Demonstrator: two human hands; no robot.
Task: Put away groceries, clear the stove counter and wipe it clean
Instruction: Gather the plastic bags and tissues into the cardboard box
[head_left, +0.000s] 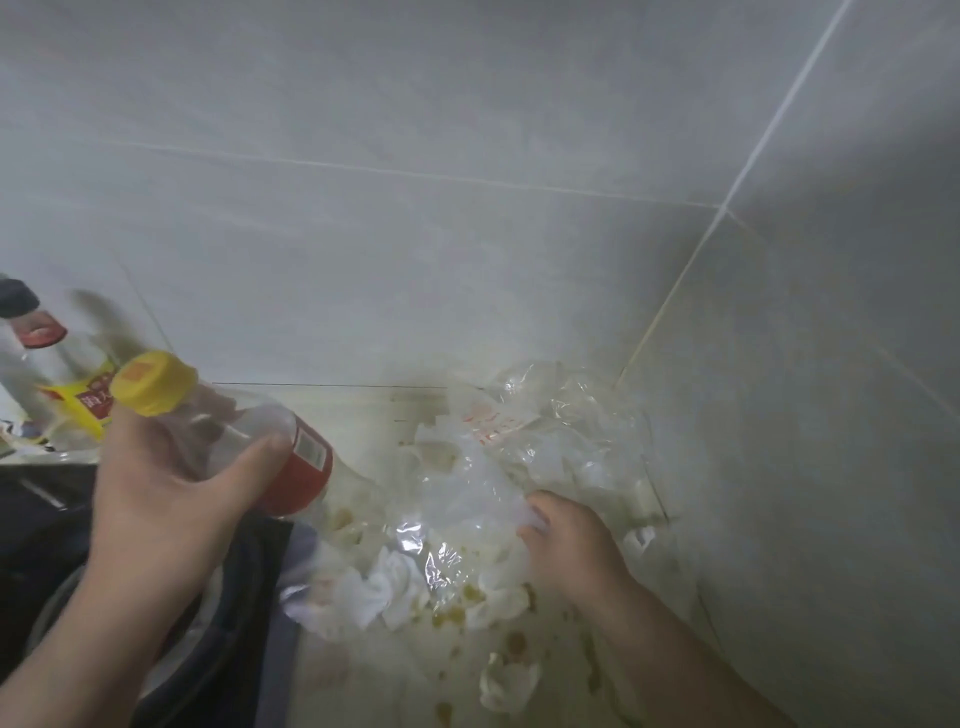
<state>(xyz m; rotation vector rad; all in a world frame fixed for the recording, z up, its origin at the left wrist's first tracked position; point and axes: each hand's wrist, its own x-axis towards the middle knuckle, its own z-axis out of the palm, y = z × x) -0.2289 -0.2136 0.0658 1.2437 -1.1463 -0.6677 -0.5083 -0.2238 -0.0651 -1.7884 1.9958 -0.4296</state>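
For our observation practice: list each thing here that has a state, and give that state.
Clear bottle: yellow cap on, tilted, held by left hand.
Plastic bag: crumpled, pinched by right hand.
Counter: spattered with yellowish stains.
Tissues: crumpled, lying loose.
Back bottle: red cap on, blurred.

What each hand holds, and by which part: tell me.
Left hand grips the bottle round its upper body, below the yellow cap. Right hand grips the plastic bag by its near edge.
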